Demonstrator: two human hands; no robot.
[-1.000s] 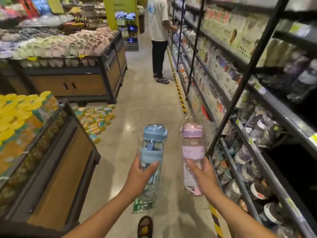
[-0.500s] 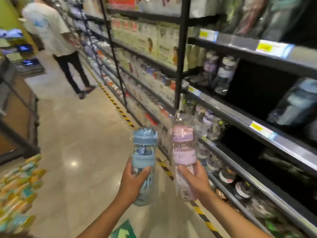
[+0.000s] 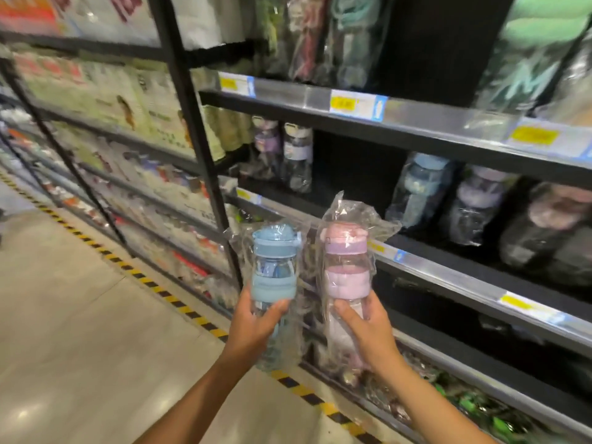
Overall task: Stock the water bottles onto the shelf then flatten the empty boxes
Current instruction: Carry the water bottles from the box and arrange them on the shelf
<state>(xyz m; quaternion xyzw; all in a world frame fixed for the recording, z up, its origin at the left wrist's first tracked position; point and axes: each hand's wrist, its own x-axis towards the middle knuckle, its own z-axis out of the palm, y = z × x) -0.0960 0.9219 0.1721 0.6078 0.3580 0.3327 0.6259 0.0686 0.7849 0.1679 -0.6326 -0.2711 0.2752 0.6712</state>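
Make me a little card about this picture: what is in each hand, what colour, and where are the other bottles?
left hand: grips a blue bottle in a clear plastic bag
right hand: grips a pink bottle in a clear plastic bag
held bottles: upright, side by side, not yet on the shelf
other bottles: bagged bottles stand on that shelf, further right
floor: yellow and black striped tape runs along the shelves

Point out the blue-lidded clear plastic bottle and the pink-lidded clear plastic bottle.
Blue-lidded clear plastic bottle [image 3: 274, 285]: head view, on its blue middle band.
Pink-lidded clear plastic bottle [image 3: 346, 282]: head view, on its pink middle band.
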